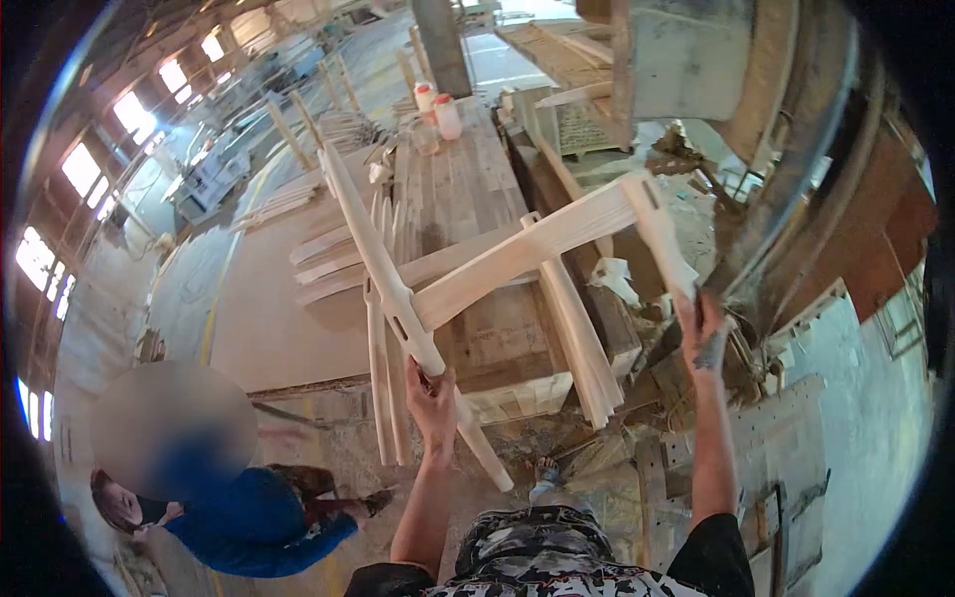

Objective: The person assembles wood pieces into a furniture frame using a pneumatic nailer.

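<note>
A pale wooden chair frame (537, 241), made of a long leg and a shorter leg joined by a wide rail, is held up in front of me. My left hand (432, 406) is wrapped round the long leg (383, 269), below its mortise slots. Around the lower end of the short leg (664, 239) my right hand (702, 336) is closed. Beneath the frame, loose wooden pieces (582, 343) lean over the near end of a wooden bench (453, 189). More thin slats (386, 398) stand by its left side, partly hidden by the frame.
White bottles with red caps (448, 117) stand at the bench's far end. A co-worker in a blue top (244, 522) is close on my left. Curved boards lie on a large panel (269, 328). Scraps and debris (686, 174) lie to the right, near a slotted board (726, 458).
</note>
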The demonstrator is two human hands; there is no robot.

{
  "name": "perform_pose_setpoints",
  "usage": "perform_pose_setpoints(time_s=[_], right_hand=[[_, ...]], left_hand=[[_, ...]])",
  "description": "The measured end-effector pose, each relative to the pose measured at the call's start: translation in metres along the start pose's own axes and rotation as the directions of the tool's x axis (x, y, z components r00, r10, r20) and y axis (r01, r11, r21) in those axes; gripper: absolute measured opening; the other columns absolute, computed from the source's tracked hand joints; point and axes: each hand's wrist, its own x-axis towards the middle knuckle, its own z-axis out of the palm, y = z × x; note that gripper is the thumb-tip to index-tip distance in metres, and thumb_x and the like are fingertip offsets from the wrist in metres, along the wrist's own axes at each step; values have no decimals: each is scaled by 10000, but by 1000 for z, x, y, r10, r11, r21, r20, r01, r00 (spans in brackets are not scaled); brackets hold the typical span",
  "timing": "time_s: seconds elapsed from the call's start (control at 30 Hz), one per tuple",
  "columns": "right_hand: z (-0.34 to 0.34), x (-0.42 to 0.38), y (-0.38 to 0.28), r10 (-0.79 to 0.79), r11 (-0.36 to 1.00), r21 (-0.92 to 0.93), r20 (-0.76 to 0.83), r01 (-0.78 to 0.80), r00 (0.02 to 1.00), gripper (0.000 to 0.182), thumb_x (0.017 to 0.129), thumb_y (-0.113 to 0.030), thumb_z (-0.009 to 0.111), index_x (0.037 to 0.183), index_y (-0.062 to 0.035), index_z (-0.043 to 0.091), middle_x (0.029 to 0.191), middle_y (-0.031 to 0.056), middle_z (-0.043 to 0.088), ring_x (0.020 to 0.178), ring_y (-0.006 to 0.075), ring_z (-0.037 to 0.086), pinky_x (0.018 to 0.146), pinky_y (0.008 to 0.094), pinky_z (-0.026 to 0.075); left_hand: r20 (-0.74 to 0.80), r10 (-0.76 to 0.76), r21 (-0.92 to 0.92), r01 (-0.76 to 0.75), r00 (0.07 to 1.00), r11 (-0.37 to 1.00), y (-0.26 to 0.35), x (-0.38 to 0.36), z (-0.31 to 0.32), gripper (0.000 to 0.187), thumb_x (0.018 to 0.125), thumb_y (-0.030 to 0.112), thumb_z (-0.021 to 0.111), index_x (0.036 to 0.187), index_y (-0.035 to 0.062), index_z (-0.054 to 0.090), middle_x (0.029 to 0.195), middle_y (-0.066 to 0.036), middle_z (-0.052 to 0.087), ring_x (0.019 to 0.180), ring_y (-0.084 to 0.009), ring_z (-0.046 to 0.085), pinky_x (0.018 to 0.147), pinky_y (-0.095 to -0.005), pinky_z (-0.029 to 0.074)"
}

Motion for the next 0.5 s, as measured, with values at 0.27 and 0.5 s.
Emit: perform_pose_setpoints(time_s=[0.27, 0.5], right_hand=[[-289, -82, -130, 101, 802, -536, -312, -263, 945, 522, 899, -218, 790, 1343, -7, 613, 1207, 153, 686, 1027, 207, 659, 906, 353, 531], [-470, -148, -290, -134, 400, -879, -335, -258, 933, 472, 927, -268, 735, 1344, -80, 618, 1188, 164, 680, 1077, 312, 661, 949, 406, 504]], left_hand=[[394, 191, -489, 29, 899, 872, 67, -106, 21, 483, 994, 88, 644, 1407, 5, 409, 1121, -61, 572, 971, -124, 578, 874, -259, 485], [893, 107, -400, 661, 437, 634, 94, -304, 60, 454, 969, 82, 686, 1357, 24, 458, 1192, -61, 594, 1062, -130, 600, 895, -283, 512]])
